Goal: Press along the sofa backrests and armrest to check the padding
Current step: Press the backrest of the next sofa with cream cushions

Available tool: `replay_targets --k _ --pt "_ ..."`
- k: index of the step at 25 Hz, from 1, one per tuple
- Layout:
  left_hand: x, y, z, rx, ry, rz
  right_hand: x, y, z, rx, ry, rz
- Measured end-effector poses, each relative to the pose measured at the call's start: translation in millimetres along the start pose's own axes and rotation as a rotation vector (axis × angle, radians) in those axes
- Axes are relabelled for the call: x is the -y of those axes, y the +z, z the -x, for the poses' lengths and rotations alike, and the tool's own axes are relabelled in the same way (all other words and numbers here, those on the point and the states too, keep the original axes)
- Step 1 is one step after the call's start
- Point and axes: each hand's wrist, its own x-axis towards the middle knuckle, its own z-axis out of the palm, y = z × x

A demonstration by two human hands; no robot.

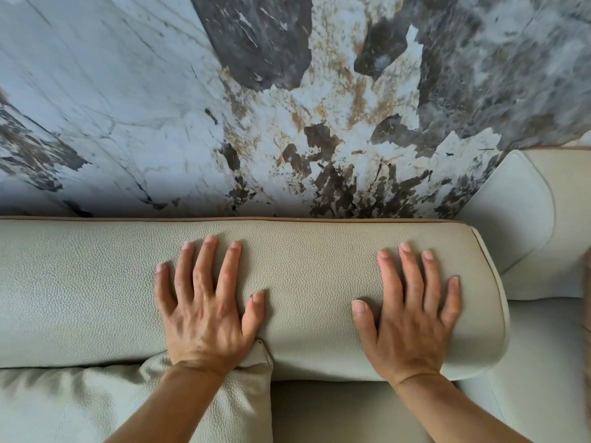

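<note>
both hands lie flat on the backrest (303,282) in the lower middle of the frame, fingers spread — left hand (204,308) above a cushion (112,407), right hand (412,318) near the rounded end.

Pale grey-green pebbled leather backrest (303,282), tan-piped, lying against marbled wall

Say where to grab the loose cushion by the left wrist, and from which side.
Grip the cushion at its peaked upper-right corner, coming from the right over the bare seat. That corner juts free beside the left hand; the rest lies tucked under the backrest.
</note>
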Motion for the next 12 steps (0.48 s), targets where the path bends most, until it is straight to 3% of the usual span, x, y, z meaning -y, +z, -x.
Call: replay_targets --k 12 --pt "-3 29 -33 -0.057 -0.035 -0.010 -1 28 -46 -0.014 -0.036 0.006"
